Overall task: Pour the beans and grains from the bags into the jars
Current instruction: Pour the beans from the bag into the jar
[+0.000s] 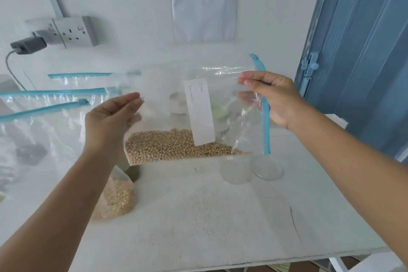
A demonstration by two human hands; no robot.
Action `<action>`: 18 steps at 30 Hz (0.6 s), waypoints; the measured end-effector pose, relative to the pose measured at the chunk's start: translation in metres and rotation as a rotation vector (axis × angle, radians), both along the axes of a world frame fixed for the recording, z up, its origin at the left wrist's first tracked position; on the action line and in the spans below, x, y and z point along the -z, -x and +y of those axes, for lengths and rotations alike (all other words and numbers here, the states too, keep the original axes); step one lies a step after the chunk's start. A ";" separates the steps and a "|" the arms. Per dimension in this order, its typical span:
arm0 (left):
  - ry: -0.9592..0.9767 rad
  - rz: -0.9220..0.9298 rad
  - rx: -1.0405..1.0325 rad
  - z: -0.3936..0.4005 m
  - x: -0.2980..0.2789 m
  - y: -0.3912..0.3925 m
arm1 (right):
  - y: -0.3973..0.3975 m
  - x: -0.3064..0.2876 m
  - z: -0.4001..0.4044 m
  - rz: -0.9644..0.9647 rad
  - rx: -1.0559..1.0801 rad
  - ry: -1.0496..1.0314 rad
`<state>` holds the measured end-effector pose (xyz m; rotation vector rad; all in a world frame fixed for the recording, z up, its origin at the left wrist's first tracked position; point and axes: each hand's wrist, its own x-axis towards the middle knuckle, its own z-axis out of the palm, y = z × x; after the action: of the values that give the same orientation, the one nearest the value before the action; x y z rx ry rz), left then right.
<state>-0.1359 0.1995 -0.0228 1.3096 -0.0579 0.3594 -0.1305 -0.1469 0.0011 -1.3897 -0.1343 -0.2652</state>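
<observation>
A: Where is your bag right now?

B: You are holding the clear zip bag (176,104) up above the white desk (209,216), turned so its blue zip strip (265,112) runs down the right side. Tan beans (176,147) lie heaped along its lower edge, and a white label (199,111) faces you.

A: And your hands?

B: Your right hand (271,97) pinches the bag beside the zip strip, thumb and fingers curled onto the plastic. Your left hand (110,119) grips the bag's left edge just above the beans.

A: The jars?

B: An open glass jar (236,171) stands on the desk just below the bag's right corner, with a round glass lid (268,168) beside it. More jars show blurred through the plastic. A second bag of pale grains (117,196) lies under your left forearm, and flat zip bags (55,104) lie at the left.
</observation>
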 end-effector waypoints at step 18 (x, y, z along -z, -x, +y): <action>-0.195 0.065 -0.235 0.001 -0.041 -0.011 | -0.074 0.026 0.005 0.083 -0.276 -0.138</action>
<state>-0.1245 0.2006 0.0183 1.5254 0.1195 0.5211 -0.0566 -0.1421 -0.0247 -1.2264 -0.2320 0.0132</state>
